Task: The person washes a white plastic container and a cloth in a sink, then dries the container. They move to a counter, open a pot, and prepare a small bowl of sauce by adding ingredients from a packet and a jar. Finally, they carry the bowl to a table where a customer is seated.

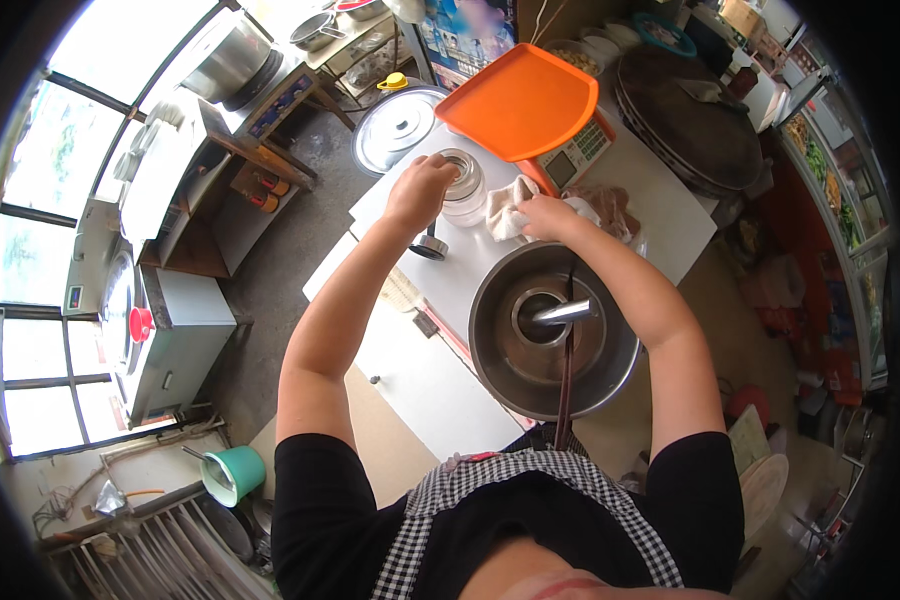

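My left hand [422, 193] grips the rim of a clear glass jar [466, 204] that stands on the white table. Close below that hand lies a small round metal tool [429, 246], its black handle partly hidden. My right hand [551, 217] has its fingers closed on a crumpled white cloth [508, 208], just right of the jar. Nearer to me is a deep stainless steel basin [487, 360] with a smaller round steel vessel [520, 315] inside. A shiny metal tube [566, 313] and long dark chopsticks [567, 375] lie across it.
An orange tray [521, 101] tops a digital scale [574, 157] at the table's back. Plastic bags [606, 210] lie beside my right wrist. A bristled brush [401, 291] is left of the basin. A large metal lid [399, 124] is beyond the left edge; dark round boards [682, 120] are at right.
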The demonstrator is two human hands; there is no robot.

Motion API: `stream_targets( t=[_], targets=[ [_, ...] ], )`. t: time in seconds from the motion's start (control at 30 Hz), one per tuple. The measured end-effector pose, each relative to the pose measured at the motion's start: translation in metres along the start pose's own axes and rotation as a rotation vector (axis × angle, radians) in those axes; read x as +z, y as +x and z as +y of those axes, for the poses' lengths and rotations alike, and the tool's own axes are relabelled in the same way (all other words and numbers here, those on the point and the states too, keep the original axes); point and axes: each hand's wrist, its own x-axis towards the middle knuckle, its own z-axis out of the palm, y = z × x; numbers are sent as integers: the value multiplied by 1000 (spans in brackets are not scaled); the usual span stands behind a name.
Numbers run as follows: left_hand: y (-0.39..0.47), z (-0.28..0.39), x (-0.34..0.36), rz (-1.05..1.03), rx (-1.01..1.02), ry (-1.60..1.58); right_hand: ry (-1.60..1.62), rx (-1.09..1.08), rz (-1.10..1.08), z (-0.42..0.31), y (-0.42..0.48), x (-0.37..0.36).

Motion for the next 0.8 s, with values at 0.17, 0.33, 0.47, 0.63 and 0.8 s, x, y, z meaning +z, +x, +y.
stream_targets(
  t=[0.17,0.33,0.47,0.63,0.8],
  targets=[
    [-5,-8,3,-6,-65,-40,-3,-12,-2,-1,5,4],
    [-11,1,7,323,-164,-298,-26,18,-101,4,9,3],
    [-32,-31,35,309,-493,-326,50,72,-92,-9,13,-4],
    [-29,-54,52,-60,-787,-546,-39,139,-114,-10,25,8],
    [-17,-40,44,-173,-967,-749,-118,166,-191,-11,30,13]
  ],
)
